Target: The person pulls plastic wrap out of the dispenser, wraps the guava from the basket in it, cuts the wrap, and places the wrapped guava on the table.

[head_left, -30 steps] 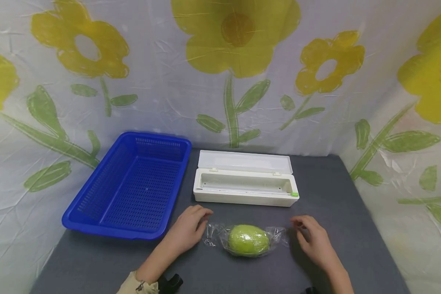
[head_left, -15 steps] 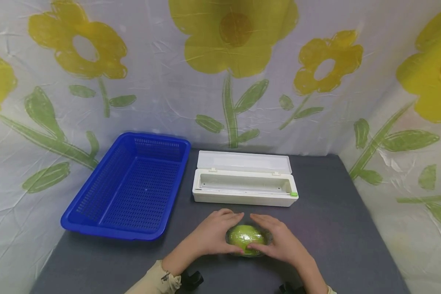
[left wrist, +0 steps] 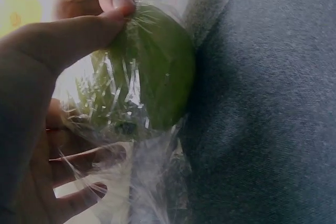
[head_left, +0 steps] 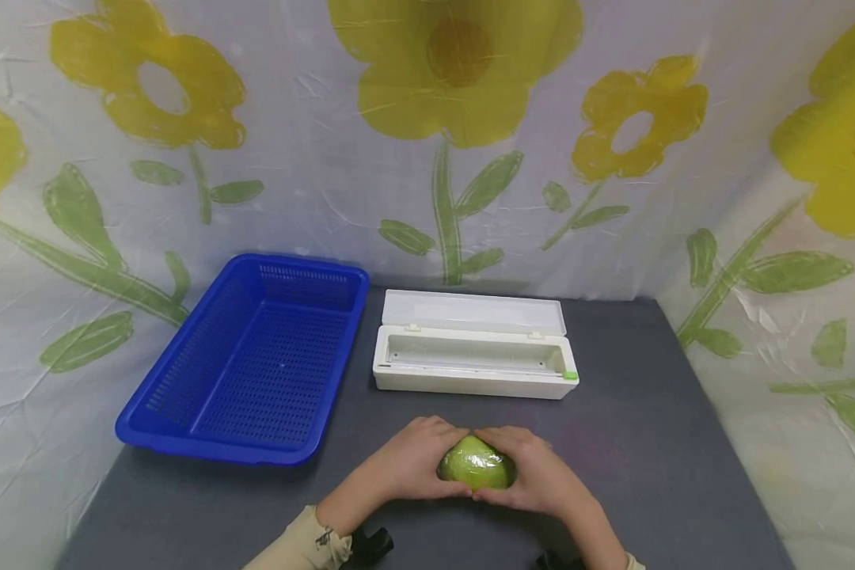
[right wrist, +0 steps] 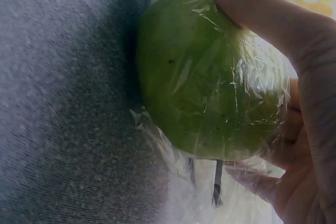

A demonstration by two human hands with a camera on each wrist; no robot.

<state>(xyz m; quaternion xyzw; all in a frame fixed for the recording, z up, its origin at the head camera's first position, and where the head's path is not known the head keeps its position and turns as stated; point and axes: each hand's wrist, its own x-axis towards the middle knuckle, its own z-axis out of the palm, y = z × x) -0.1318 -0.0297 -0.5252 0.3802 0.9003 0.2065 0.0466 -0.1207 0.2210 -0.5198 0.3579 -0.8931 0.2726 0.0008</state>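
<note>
A green oval fruit (head_left: 476, 463), wrapped in clear cling film, rests on the grey table in front of the person. My left hand (head_left: 420, 459) curls round its left side and my right hand (head_left: 530, 469) round its right. The thumbs meet on the near side, and the fingertips come together on the far side. In the left wrist view, a loose, crumpled tail of cling film (left wrist: 157, 182) trails off the fruit's end beside the fingers. The right wrist view has the film stretched tight over the green skin (right wrist: 184, 77), with loose film bunched at that end.
Behind the hands stands a long white cling film dispenser (head_left: 473, 383), its lid (head_left: 470, 311) folded back and a green slider (head_left: 569, 375) at its right end. A blue perforated basket (head_left: 313, 412) is at the left. A flower-printed curtain (head_left: 292, 198) hangs behind the table (head_left: 655, 443).
Both hands have moved inward from beside the film's two ends to round the fruit. The film ends that stuck out sideways are now covered by the hands in the head view.
</note>
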